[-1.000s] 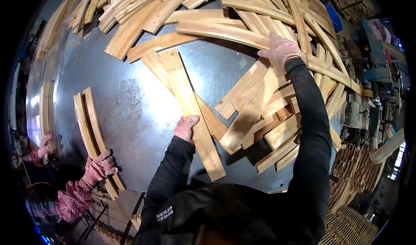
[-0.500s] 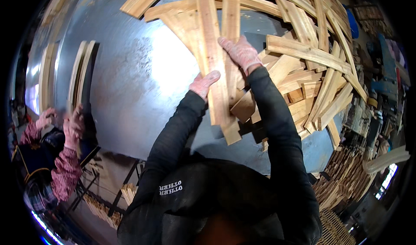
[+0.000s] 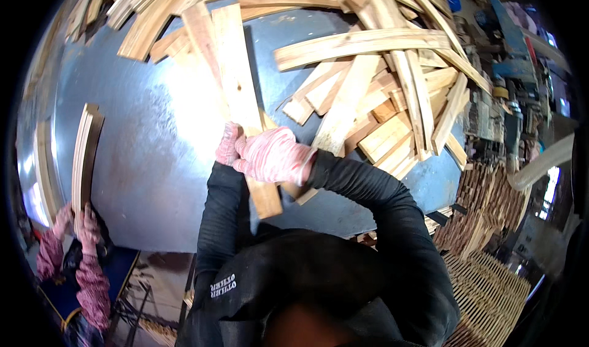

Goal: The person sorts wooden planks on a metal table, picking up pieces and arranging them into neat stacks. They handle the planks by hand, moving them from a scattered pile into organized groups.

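A long pale wooden board (image 3: pixel 238 77) runs lengthwise in front of me, its near end close to my body. My left hand (image 3: pixel 228 143), in a pink-and-white knit glove, is closed on its left edge. Across its top reaches my right hand (image 3: pixel 276 156), gloved alike, with its fingers curled over the board beside my left hand. A second, redder board (image 3: pixel 202 37) lies alongside at the left, partly under the first. Another piece of wood shows beneath my right hand, mostly hidden.
A heap of loose boards (image 3: pixel 380 102) covers the right of the metal table (image 3: pixel 141 181), and more boards (image 3: pixel 150 25) lie along its far side. At the left, a co-worker's gloved hands (image 3: pixel 86 224) hold a stack of strips (image 3: pixel 86 157). Stacked wood (image 3: pixel 472 206) stands at the right.
My right hand has come off the farther board and moved nearer, across the board beside my left hand. The boards in front now lean left. The co-worker's strips are drawn closer together.
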Available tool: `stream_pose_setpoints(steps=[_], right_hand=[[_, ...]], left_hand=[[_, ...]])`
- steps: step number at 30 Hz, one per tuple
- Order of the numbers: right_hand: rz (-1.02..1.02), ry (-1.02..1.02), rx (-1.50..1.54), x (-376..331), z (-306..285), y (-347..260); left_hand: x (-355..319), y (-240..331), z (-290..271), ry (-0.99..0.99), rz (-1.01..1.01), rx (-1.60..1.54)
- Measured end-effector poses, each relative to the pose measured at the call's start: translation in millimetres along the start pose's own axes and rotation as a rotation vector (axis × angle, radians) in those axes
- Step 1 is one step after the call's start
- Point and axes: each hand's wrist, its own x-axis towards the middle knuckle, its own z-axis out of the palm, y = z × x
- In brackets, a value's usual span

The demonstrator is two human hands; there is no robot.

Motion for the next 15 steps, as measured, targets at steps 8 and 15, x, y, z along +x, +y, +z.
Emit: stream_pose_setpoints(steps=[8,15], right_hand=[[0.528,0.143,-0.761,-54.8,-145.2,210.2],[1.093,0.400,-0.209,-107.6,-170.2,185.2]], left_hand=[[-8.6,3.2,58.3,0.292,0.220,0.828],[-88.5,33.6,16.7,0.143,0.198,0.169]])
